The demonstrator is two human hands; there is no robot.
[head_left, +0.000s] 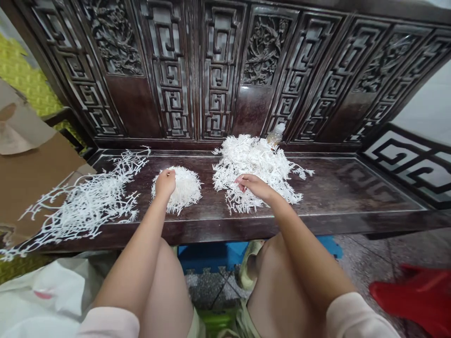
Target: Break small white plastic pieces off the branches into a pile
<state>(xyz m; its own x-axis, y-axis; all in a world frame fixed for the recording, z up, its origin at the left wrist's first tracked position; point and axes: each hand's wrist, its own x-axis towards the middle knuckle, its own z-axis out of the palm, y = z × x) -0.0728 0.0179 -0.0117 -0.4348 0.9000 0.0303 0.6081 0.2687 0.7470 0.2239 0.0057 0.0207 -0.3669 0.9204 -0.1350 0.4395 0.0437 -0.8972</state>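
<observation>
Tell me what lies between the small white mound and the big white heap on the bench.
Nothing but the dark wooden bench seat: the head view shows a bare stretch between the small mound and the big heap.

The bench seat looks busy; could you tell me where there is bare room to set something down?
Bare wood shows on the bench seat right of the large white pile, and in a narrow strip between it and the round mound. Crowded: the left end, where spread sprigs overhang the edge, and under the left hand and right hand.
</observation>
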